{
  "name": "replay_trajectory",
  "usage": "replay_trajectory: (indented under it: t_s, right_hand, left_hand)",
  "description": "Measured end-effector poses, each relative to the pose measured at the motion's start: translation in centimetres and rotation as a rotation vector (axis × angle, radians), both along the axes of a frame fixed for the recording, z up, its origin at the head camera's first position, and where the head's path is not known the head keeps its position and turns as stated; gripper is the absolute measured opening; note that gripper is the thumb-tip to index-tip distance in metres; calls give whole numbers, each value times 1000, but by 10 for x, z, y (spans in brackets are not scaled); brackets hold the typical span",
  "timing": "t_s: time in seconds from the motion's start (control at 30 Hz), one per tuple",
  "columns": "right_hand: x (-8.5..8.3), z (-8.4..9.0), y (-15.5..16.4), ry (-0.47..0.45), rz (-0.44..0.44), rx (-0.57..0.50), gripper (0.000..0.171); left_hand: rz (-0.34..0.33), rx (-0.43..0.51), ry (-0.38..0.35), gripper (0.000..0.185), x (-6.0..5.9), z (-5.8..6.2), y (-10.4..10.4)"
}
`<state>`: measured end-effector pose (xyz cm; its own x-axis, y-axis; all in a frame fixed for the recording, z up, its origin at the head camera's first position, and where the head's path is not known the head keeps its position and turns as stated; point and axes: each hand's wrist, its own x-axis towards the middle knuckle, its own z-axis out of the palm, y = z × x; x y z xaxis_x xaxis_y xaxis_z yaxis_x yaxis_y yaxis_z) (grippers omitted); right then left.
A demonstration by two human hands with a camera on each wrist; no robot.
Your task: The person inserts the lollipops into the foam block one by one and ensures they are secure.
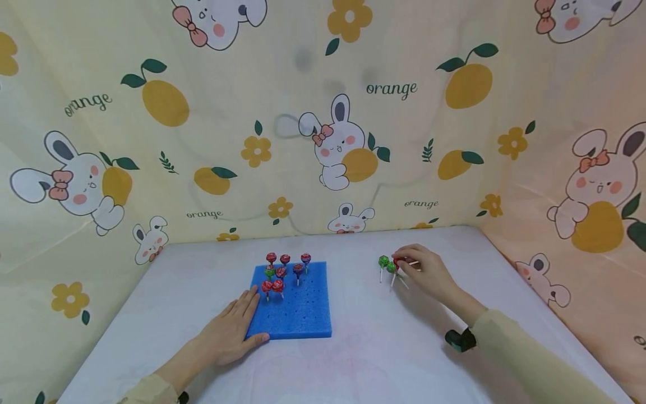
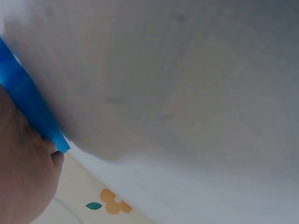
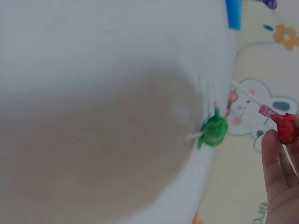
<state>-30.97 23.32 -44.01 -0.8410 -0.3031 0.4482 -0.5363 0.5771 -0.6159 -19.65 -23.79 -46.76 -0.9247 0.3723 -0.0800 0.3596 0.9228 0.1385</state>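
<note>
My left hand (image 1: 229,331) lies with straight fingers along the left edge of a blue foam board (image 1: 303,314), thumb at its near corner. Several lollipops stand upright by their sticks in the board's far left part: red ones (image 1: 278,285), a green one (image 1: 270,272) and dark purple ones (image 1: 298,269). To the right, my right hand (image 1: 429,275) pinches a red lollipop (image 3: 287,128) by its wrapped head, and its white stick points away from the fingers in the right wrist view. Close beside that hand are green lollipops (image 1: 383,261) on the table.
A white-covered table (image 1: 363,348) carries everything. Behind it and along the sides hangs a cream cloth (image 1: 323,207) printed with rabbits, oranges and flowers. A dark band (image 1: 460,340) sits at the right wrist.
</note>
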Motion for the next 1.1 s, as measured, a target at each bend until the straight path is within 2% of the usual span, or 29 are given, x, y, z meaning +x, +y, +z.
replay_trajectory:
  t_s: [0.27, 0.67, 0.87, 1.1]
  right_hand:
    - [4, 6, -22, 55, 66, -68, 22]
    - [5, 10, -48, 106, 157, -131, 20]
    - [8, 13, -62, 61, 162, -136, 19]
    - [7, 12, -78, 64, 198, -141, 23]
  left_hand:
    - [-14, 16, 12, 100, 0, -1, 1]
    - [-22, 1, 58, 101, -3, -12, -4]
    - [-16, 0, 25, 101, -2, -4, -1]
    - [-4, -4, 0, 101, 0, 1, 2]
